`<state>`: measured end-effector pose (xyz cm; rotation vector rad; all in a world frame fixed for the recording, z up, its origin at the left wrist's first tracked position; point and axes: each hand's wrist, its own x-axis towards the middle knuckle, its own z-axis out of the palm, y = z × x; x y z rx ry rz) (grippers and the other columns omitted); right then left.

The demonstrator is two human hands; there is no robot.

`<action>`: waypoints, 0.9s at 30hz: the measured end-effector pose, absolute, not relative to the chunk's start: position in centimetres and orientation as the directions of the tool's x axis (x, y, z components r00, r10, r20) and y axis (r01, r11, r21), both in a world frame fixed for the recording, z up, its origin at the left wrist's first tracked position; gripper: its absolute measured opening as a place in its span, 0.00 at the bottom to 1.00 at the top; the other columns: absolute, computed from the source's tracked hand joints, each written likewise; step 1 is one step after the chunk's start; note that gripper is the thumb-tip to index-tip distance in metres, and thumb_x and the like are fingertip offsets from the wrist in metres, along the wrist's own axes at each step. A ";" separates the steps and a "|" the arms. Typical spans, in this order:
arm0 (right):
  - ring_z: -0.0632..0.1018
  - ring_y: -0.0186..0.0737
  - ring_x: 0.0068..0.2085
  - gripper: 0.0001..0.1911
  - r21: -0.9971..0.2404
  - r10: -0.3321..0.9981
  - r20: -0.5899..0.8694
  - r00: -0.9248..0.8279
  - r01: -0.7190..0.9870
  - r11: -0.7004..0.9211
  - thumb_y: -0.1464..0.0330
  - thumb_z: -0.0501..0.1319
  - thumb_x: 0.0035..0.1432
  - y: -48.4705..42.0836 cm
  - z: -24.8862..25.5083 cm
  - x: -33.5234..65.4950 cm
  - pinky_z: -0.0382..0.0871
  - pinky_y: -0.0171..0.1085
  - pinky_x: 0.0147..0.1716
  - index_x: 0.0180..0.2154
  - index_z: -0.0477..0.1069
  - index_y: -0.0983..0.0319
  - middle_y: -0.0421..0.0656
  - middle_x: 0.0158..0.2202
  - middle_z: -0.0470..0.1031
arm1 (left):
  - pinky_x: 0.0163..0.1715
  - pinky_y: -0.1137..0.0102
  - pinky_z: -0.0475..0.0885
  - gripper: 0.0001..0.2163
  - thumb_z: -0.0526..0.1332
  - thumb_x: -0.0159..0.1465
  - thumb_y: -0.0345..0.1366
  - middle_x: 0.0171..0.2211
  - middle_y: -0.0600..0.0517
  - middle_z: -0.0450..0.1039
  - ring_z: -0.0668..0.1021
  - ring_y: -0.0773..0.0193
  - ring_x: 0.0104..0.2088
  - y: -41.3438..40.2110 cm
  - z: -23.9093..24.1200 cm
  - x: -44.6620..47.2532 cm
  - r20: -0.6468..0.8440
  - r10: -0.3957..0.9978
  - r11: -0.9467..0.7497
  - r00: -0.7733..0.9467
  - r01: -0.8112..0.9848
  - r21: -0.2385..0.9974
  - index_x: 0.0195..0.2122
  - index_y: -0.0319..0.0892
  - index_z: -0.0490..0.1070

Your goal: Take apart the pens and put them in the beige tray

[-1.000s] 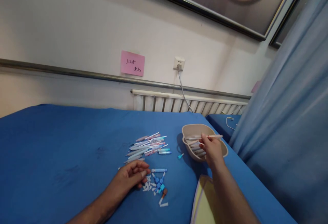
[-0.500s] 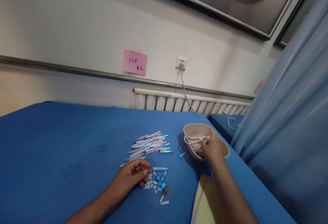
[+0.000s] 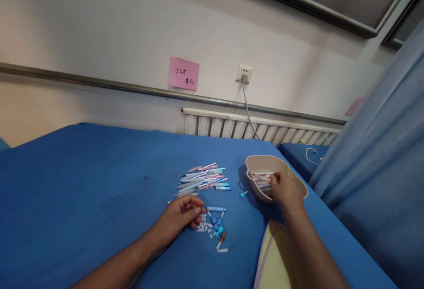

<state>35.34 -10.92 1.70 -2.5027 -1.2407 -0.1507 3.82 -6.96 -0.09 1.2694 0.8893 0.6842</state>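
My right hand [image 3: 287, 189] reaches into a beige bowl [image 3: 261, 162] of pens at the right of the blue table [image 3: 82, 178], its fingers pinched on a pen that lies among the others. My left hand [image 3: 180, 215] rests on the cloth with its fingers curled loosely, and what it holds, if anything, is hidden. Just right of it lies a small heap of blue and white pen caps and parts [image 3: 212, 229]. A pile of loose pens [image 3: 203, 178] lies beyond that hand. One small blue cap [image 3: 243, 194] sits alone beside the bowl.
A pale yellow object [image 3: 276, 258] lies at the near right under my forearm. A blue curtain [image 3: 380, 148] hangs at the right. Behind the table are a radiator [image 3: 251, 130], a wall socket with a cable [image 3: 244, 74] and a pink note [image 3: 183, 73].
My right hand has lowered a pen from above the bowl's rim down into the bowl. The left hand has stayed put. The view has tilted down and left.
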 end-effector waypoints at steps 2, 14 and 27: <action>0.76 0.48 0.39 0.18 -0.252 0.755 0.311 0.577 0.816 -0.520 0.64 0.50 0.58 -10.9 1.8 35.1 0.63 0.39 0.36 0.43 0.73 0.64 0.52 0.37 0.77 | 0.22 0.75 0.67 0.14 0.66 0.49 0.42 0.27 0.52 0.75 0.73 0.69 0.22 -6.7 0.0 3.6 -0.166 0.870 0.173 0.465 0.027 0.985 0.33 0.39 0.69; 0.73 0.42 0.44 0.13 -0.368 0.655 0.745 0.127 0.897 0.245 0.73 0.50 0.57 -12.1 2.3 29.9 0.64 0.40 0.47 0.41 0.69 0.61 0.47 0.41 0.74 | 0.18 0.77 0.63 0.13 0.64 0.49 0.39 0.29 0.51 0.74 0.70 0.71 0.19 -4.6 0.4 2.1 -0.010 0.996 0.016 0.094 -0.060 0.998 0.34 0.38 0.69; 0.75 0.36 0.36 0.09 -0.691 0.947 0.285 -0.147 0.653 0.310 0.73 0.53 0.57 -11.8 -1.1 24.9 0.66 0.34 0.37 0.37 0.71 0.59 0.40 0.35 0.75 | 0.33 0.71 0.65 0.07 0.54 0.58 0.31 0.30 0.53 0.73 0.73 0.63 0.33 -5.9 1.1 1.4 0.198 0.762 -0.584 0.617 0.522 0.621 0.33 0.43 0.71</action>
